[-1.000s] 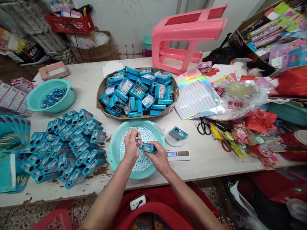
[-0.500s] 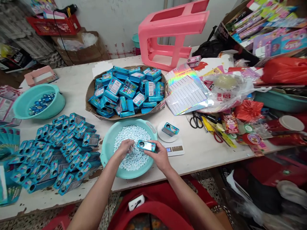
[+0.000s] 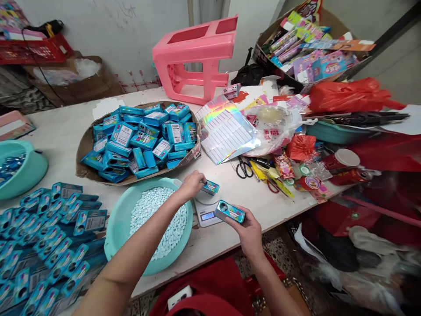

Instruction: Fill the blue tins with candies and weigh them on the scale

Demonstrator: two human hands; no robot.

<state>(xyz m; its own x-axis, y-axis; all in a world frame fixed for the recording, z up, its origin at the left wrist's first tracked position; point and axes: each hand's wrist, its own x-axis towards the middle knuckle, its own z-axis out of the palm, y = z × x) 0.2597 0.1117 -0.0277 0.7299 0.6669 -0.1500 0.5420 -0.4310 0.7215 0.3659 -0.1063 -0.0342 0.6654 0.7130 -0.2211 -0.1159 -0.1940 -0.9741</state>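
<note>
My left hand (image 3: 191,186) reaches across the teal basin (image 3: 113,232) to the scale, its fingers closed on the left end of a small blue candy box (image 3: 211,187). That box is over the round plate of the white kitchen scale (image 3: 210,217); whether it still rests there I cannot tell. In my right hand (image 3: 250,230) is another blue candy box (image 3: 233,212), held between thumb and fingers in front of the scale, its round dark opening facing up. Pale blue candies (image 3: 171,228) fill the basin, partly hidden by my left forearm.
A cardboard tray (image 3: 140,179) heaped with blue boxes stands behind the basin. Rows of blue boxes (image 3: 55,245) cover the left side. To the right lie black scissors (image 3: 244,167), holographic sheets (image 3: 226,131) and plastic bags. A pink stool (image 3: 194,50) lies on its side behind.
My left hand has gone from above the candies to the box on the scale. My right hand has carried its box right, away from the basin. The view has turned right.
</note>
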